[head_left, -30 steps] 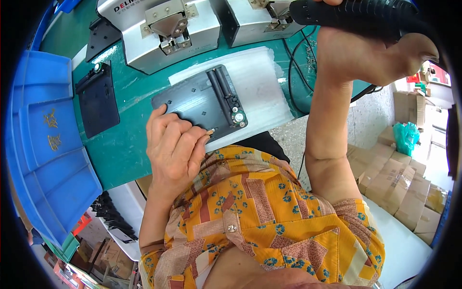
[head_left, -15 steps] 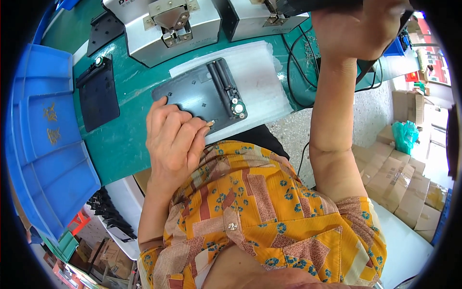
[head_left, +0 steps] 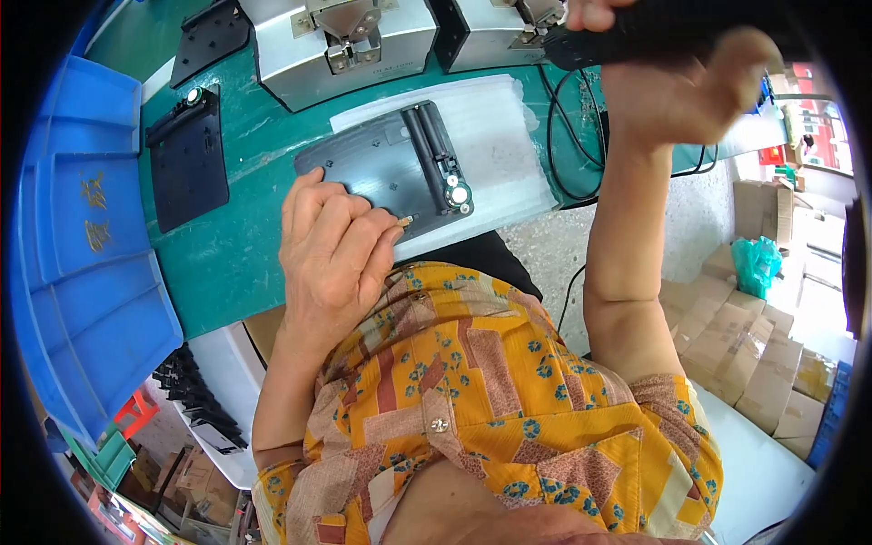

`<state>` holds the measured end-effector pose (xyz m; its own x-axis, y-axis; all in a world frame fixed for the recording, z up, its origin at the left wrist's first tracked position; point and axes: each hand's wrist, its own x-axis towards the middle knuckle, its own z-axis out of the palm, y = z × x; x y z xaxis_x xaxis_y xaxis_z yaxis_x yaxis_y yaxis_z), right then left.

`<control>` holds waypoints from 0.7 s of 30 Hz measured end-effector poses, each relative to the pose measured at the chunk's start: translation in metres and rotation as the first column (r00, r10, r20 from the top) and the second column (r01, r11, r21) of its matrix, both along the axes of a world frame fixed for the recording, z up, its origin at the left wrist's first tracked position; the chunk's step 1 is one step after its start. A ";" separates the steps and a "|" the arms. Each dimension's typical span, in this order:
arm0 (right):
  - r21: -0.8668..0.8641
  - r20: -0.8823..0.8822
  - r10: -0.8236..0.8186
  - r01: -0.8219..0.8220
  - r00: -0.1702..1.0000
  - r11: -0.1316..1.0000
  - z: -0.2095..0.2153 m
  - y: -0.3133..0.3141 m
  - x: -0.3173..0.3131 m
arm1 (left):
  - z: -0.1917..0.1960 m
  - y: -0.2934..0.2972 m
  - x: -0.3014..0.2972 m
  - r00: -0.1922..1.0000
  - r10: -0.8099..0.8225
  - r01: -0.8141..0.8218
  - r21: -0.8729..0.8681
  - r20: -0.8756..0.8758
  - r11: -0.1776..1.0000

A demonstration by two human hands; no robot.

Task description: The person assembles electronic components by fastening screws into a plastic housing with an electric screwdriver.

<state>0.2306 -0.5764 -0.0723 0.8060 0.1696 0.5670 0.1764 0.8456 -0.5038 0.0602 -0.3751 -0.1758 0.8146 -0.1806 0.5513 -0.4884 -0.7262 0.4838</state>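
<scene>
My left hand [head_left: 331, 241] rests at the near left edge of a flat black panel [head_left: 368, 163], fingers curled and pressed together. A small tan piece with a metallic tip [head_left: 405, 221] sticks out at its fingertips over the panel. Along the panel's right side runs a black hinge-like bar [head_left: 434, 145], with a round silver part [head_left: 457, 196] at its near end. At the upper right, my right hand [head_left: 663, 104] is raised, its fingers and thumb about a large dark object [head_left: 672, 32] partly out of frame. I cannot make out what that object is.
White sheeting [head_left: 500, 136] lies under the panel on the green table [head_left: 250, 282]. Two similar black panels [head_left: 188, 163] lie at the left, beside blue bins [head_left: 100, 245]. Silver machines [head_left: 354, 54] stand at the back. Black cables [head_left: 554, 136] loop at the right; cardboard boxes [head_left: 727, 336] are stacked beyond.
The dark object at my right hand has come further into view, and fingertips now show over its edge. My left hand stays by the panel. The whole view has shifted slightly.
</scene>
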 end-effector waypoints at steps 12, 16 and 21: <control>-0.409 0.565 -0.410 0.674 0.716 0.615 0.006 -0.015 -0.002 | -0.002 0.002 -0.003 1.000 0.010 -0.010 0.022 -0.002 1.000; 0.475 -0.159 0.343 -0.233 0.926 0.849 0.011 0.005 -0.007 | 0.000 0.001 -0.001 1.000 -0.002 0.002 0.014 -0.006 1.000; -0.366 0.473 -0.542 0.714 0.695 0.597 0.007 0.000 0.009 | -0.001 0.002 0.000 1.000 -0.009 0.010 0.014 -0.008 1.000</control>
